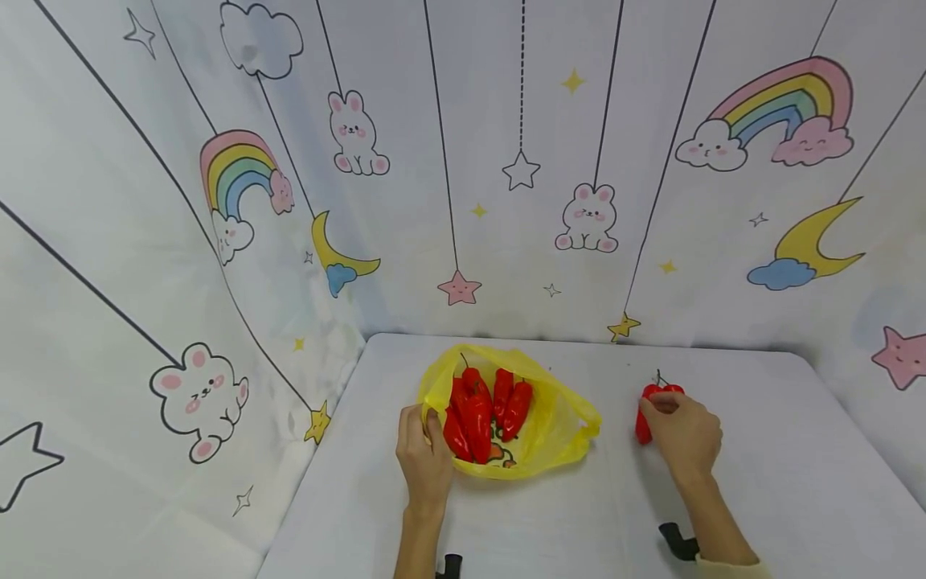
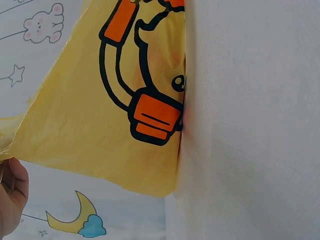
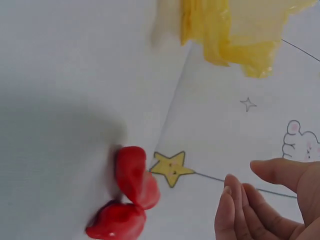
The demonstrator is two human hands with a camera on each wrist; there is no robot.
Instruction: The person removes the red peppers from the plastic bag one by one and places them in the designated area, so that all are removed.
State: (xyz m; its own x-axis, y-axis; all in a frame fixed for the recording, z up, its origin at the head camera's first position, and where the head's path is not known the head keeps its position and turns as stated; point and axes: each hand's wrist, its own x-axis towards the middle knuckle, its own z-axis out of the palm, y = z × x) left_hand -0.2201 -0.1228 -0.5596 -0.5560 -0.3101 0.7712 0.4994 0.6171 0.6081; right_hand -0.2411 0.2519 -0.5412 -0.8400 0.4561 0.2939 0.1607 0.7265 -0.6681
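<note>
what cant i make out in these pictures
- Head: the right hand covers part of the loose peppers.
- Head: the bagged peppers hide part of the print inside the bag.
- Left wrist: the left edge cuts off the left hand; the bag hides its contents.
- Right wrist: the top edge cuts off the bag.

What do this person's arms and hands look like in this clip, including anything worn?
Both the left hand and right hand are ungloved. A pale yellowish sleeve shows on the right forearm; the left forearm is bare to the picture's edge. A black piece shows beside the right forearm, another beside the left.
</note>
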